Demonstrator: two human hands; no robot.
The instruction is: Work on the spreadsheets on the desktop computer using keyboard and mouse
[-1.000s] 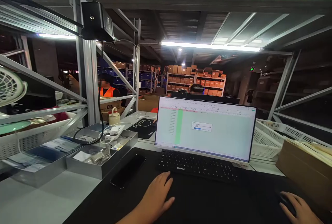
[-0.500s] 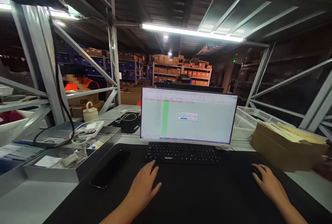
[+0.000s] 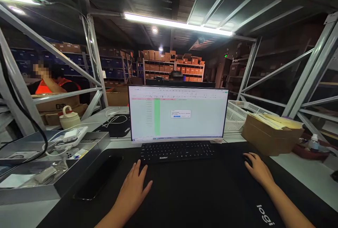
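My left hand [image 3: 133, 185] lies palm down on the black desk mat [image 3: 190, 192], fingers stretched out and thumb apart, with nothing held. Its fingertips are at the lower left corner of a black keyboard [image 3: 176, 151]. At the right, my right hand [image 3: 257, 168] curves over a dark computer mouse [image 3: 247, 159], which is mostly hidden under the fingers and blends into the mat. Behind the keyboard stands a monitor [image 3: 200, 125] showing a spreadsheet with a green column and a small dialog box. A black phone [image 3: 99, 178] rests on the mat left of my left hand.
An open cardboard box [image 3: 266, 136] with yellow envelopes sits right of the monitor, near white baskets [image 3: 235, 120]. Grey trays [image 3: 59, 185] and a cream lidded jug [image 3: 69, 118] are at left. Metal shelf posts frame the desk. A person in orange [image 3: 47, 85] sits beyond.
The view has turned to the right, so the scene shifts left and a "logi" mark on the mat shows. Both hands keep about the same places at keyboard and mouse.
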